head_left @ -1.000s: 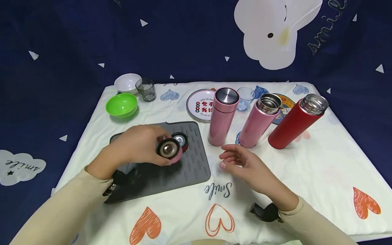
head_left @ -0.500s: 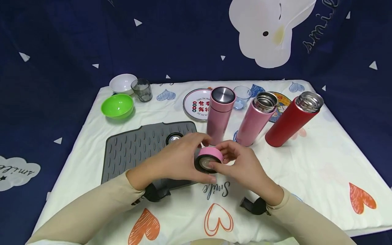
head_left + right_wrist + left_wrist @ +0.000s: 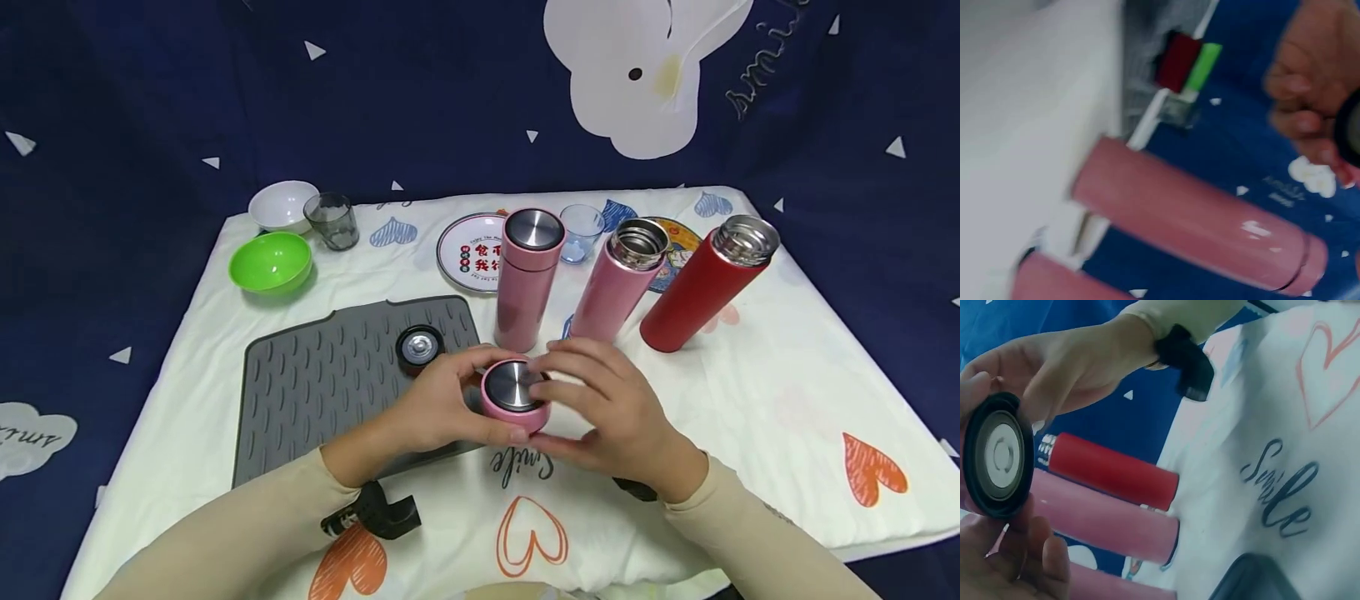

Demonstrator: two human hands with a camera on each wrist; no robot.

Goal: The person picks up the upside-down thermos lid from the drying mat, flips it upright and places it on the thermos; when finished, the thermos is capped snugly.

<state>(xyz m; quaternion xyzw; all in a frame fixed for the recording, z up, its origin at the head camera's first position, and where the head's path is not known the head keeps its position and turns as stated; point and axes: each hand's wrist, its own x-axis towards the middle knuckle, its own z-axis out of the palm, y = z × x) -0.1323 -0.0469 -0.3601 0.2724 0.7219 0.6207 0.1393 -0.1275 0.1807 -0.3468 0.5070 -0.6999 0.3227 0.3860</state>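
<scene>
A pink bottle lid (image 3: 516, 396) with a brushed steel top is held by my left hand (image 3: 438, 404), thumb in front and fingers behind. In the left wrist view the black-rimmed underside of the lid (image 3: 999, 456) shows. My right hand (image 3: 618, 408) is at the lid's right side, its loosely bent fingertips over the top edge and its thumb lower down. Behind the hands stand a capped pink bottle (image 3: 528, 287), an uncapped pink bottle (image 3: 615, 287) and an uncapped red bottle (image 3: 701, 292). Another lid (image 3: 420, 348) lies underside up on the grey mat (image 3: 322, 400).
At the back left are a green bowl (image 3: 272, 267), a white bowl (image 3: 281, 207) and a dark glass (image 3: 333, 223). Behind the bottles lie a white plate (image 3: 461, 250) and a patterned plate (image 3: 678, 237), with a clear blue glass (image 3: 581, 233) between them.
My left hand has carried the pink lid from over the mat to the right, near my right hand. The lid has turned from underside showing to steel top up.
</scene>
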